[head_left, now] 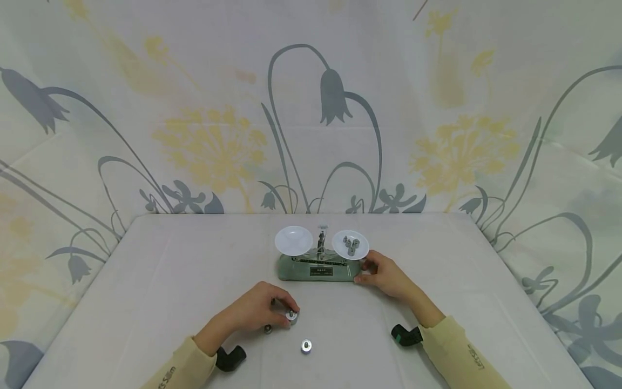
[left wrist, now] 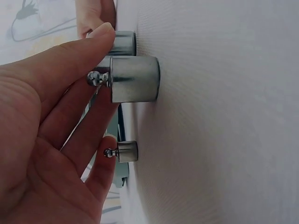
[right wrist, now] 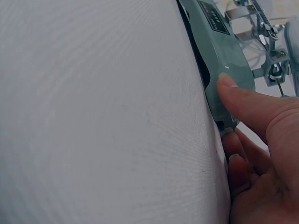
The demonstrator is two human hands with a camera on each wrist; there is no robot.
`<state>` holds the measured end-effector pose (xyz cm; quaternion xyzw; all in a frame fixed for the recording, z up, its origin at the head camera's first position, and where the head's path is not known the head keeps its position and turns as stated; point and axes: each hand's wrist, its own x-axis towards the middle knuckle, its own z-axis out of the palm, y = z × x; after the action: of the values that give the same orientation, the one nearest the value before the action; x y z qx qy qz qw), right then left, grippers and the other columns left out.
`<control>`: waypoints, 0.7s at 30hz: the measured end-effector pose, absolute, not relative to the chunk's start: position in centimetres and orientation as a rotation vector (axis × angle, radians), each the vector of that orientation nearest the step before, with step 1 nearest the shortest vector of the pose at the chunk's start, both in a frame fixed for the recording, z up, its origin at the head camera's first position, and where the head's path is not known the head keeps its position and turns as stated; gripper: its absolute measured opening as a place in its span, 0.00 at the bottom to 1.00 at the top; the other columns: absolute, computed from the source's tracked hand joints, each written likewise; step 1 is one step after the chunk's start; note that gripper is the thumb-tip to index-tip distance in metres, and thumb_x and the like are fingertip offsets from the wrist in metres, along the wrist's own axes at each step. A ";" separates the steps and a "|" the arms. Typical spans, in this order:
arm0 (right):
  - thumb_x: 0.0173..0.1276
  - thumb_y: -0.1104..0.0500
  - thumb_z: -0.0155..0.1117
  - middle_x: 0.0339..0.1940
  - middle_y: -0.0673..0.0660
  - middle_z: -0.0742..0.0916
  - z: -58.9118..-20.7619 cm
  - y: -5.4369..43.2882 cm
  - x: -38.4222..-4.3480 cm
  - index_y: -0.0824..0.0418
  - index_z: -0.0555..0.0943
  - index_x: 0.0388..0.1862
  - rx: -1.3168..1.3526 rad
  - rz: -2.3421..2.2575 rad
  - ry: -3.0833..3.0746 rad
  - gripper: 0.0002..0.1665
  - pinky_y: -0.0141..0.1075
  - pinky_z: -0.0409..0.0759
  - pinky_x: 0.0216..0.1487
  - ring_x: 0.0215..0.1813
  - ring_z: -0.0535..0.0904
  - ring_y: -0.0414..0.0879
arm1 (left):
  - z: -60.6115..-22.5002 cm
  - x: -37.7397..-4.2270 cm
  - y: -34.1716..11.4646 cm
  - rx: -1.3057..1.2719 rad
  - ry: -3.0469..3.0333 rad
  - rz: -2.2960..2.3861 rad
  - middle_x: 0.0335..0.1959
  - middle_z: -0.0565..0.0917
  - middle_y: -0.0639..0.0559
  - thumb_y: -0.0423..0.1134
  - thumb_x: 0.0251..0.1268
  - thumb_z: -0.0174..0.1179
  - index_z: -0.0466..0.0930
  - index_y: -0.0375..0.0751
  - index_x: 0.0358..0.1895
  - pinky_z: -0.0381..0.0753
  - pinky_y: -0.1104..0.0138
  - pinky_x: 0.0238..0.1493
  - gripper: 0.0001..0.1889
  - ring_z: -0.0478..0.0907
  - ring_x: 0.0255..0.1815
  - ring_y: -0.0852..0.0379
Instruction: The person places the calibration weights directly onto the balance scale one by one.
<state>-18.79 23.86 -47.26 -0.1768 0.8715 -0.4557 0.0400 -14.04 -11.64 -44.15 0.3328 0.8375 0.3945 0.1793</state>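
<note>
A green balance scale (head_left: 291, 270) stands toward the back of the table, with a white pan on each side. My right hand (head_left: 386, 275) holds the right end of its base, thumb (right wrist: 233, 91) on the front face and the other fingers around the end. My left hand (head_left: 259, 309) pinches a metal knobbed weight (head_left: 291, 317) between thumb and fingers, low over the table. A second large weight (head_left: 306, 347) stands nearer the front, overlapping the pinched one in the left wrist view. Beside the left hand is a small weight (left wrist: 127, 152).
The right pan (head_left: 362, 249) carries several small weights (head_left: 352, 246); the left pan (head_left: 293, 240) bears nothing visible. White cloth (head_left: 350, 346) covers the table, and a flower-patterned curtain (head_left: 311, 162) rises behind it. Black elbow-shaped pieces (head_left: 232, 358) sit at both sleeves.
</note>
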 end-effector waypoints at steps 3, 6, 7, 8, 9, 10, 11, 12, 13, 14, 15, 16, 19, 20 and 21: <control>0.55 0.61 0.79 0.41 0.56 0.81 -47.2 23.9 -18.8 0.62 0.78 0.54 -0.543 -1.402 2.668 0.28 0.38 0.74 0.42 0.42 0.75 0.49 | -44.1 -14.0 -11.6 0.927 2.373 1.123 0.39 0.86 0.68 0.36 0.52 0.76 0.88 0.52 0.42 0.78 0.65 0.49 0.13 0.80 0.44 0.65; 0.55 0.61 0.79 0.41 0.57 0.81 -47.2 23.8 -18.8 0.62 0.79 0.54 -0.543 -1.406 2.669 0.28 0.37 0.73 0.42 0.42 0.75 0.50 | -44.0 -14.0 -11.5 0.915 2.372 1.132 0.39 0.86 0.67 0.36 0.52 0.76 0.89 0.51 0.42 0.78 0.65 0.48 0.13 0.80 0.43 0.65; 0.55 0.60 0.79 0.41 0.57 0.81 -47.2 23.8 -18.8 0.62 0.79 0.54 -0.543 -1.408 2.668 0.28 0.37 0.73 0.42 0.42 0.75 0.50 | -44.0 -14.0 -11.5 0.914 2.372 1.135 0.39 0.86 0.67 0.36 0.52 0.76 0.89 0.51 0.42 0.78 0.65 0.48 0.13 0.80 0.43 0.65; 0.55 0.60 0.79 0.41 0.57 0.81 -47.2 23.8 -18.8 0.62 0.79 0.54 -0.543 -1.408 2.668 0.28 0.37 0.73 0.42 0.42 0.75 0.50 | -44.0 -13.9 -11.5 0.914 2.373 1.139 0.39 0.86 0.67 0.36 0.52 0.76 0.89 0.50 0.42 0.79 0.65 0.47 0.13 0.80 0.42 0.65; 0.55 0.60 0.79 0.41 0.57 0.81 -47.3 23.8 -18.8 0.62 0.79 0.54 -0.542 -1.410 2.667 0.28 0.38 0.73 0.42 0.42 0.75 0.50 | -44.0 -13.9 -11.5 0.915 2.375 1.143 0.39 0.86 0.67 0.36 0.52 0.76 0.89 0.50 0.42 0.79 0.65 0.47 0.13 0.80 0.42 0.65; 0.55 0.60 0.79 0.41 0.57 0.81 -47.3 23.8 -18.8 0.62 0.79 0.54 -0.540 -1.409 2.668 0.28 0.38 0.73 0.42 0.42 0.75 0.50 | -44.0 -13.9 -11.5 0.916 2.376 1.146 0.38 0.86 0.67 0.36 0.52 0.76 0.89 0.50 0.42 0.79 0.65 0.47 0.13 0.80 0.42 0.65; 0.55 0.60 0.79 0.41 0.57 0.81 -47.3 23.8 -18.8 0.62 0.79 0.54 -0.538 -1.410 2.667 0.28 0.38 0.73 0.42 0.42 0.75 0.50 | -44.0 -13.9 -11.5 0.916 2.378 1.149 0.38 0.86 0.67 0.36 0.52 0.76 0.89 0.50 0.42 0.79 0.65 0.47 0.13 0.80 0.42 0.65; 0.55 0.61 0.79 0.41 0.57 0.81 -47.3 23.8 -18.8 0.62 0.79 0.54 -0.537 -1.408 2.668 0.28 0.38 0.73 0.42 0.42 0.75 0.50 | -44.1 -13.9 -11.5 0.920 2.381 1.152 0.38 0.86 0.67 0.36 0.52 0.76 0.89 0.50 0.42 0.79 0.65 0.47 0.13 0.81 0.42 0.65; 0.55 0.61 0.79 0.41 0.57 0.81 -47.3 23.8 -18.8 0.62 0.79 0.54 -0.537 -1.408 2.667 0.28 0.38 0.73 0.42 0.42 0.75 0.50 | -44.1 -13.8 -11.5 0.920 2.387 1.153 0.38 0.86 0.67 0.36 0.52 0.76 0.89 0.50 0.42 0.79 0.65 0.47 0.13 0.80 0.42 0.65; 0.55 0.61 0.79 0.41 0.57 0.81 -47.3 23.8 -18.8 0.62 0.79 0.54 -0.535 -1.407 2.668 0.28 0.38 0.73 0.42 0.42 0.75 0.50 | -44.1 -13.8 -11.5 0.916 2.391 1.156 0.38 0.86 0.68 0.37 0.52 0.76 0.89 0.50 0.42 0.79 0.65 0.47 0.13 0.80 0.42 0.65; 0.55 0.61 0.79 0.41 0.57 0.81 -47.3 23.8 -18.8 0.62 0.79 0.54 -0.535 -1.405 2.669 0.28 0.38 0.73 0.42 0.42 0.75 0.50 | -44.1 -13.8 -11.5 0.912 2.394 1.158 0.38 0.86 0.68 0.37 0.52 0.76 0.89 0.50 0.42 0.79 0.64 0.47 0.13 0.80 0.42 0.65; 0.55 0.61 0.79 0.41 0.57 0.81 -47.3 23.8 -18.8 0.62 0.79 0.54 -0.536 -1.403 2.671 0.28 0.38 0.73 0.42 0.42 0.75 0.50 | -44.1 -13.8 -11.5 0.910 2.399 1.160 0.38 0.86 0.68 0.37 0.52 0.76 0.89 0.50 0.42 0.79 0.64 0.47 0.13 0.80 0.42 0.65; 0.55 0.61 0.79 0.41 0.56 0.81 -47.3 23.8 -18.8 0.62 0.79 0.54 -0.539 -1.400 2.671 0.28 0.38 0.73 0.42 0.42 0.75 0.50 | -44.1 -13.8 -11.5 0.905 2.416 1.167 0.38 0.86 0.69 0.38 0.52 0.76 0.89 0.50 0.42 0.78 0.64 0.47 0.13 0.80 0.42 0.66; 0.55 0.61 0.79 0.41 0.56 0.81 -47.3 23.8 -18.8 0.62 0.78 0.54 -0.543 -1.402 2.670 0.28 0.38 0.73 0.42 0.42 0.75 0.49 | -44.1 -13.8 -11.5 0.910 2.420 1.172 0.38 0.86 0.69 0.38 0.52 0.76 0.89 0.50 0.42 0.78 0.63 0.47 0.13 0.80 0.42 0.65; 0.55 0.61 0.79 0.41 0.56 0.81 -47.3 23.8 -18.8 0.62 0.78 0.54 -0.543 -1.401 2.669 0.28 0.38 0.73 0.42 0.42 0.75 0.49 | -44.0 -13.8 -11.5 0.917 2.425 1.173 0.38 0.86 0.69 0.38 0.52 0.76 0.89 0.50 0.42 0.78 0.63 0.47 0.13 0.81 0.42 0.66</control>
<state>-18.84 23.84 -47.30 -0.1770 0.8708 -0.4571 0.0392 -13.81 -11.52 -44.03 0.3186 0.8429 0.4077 0.1474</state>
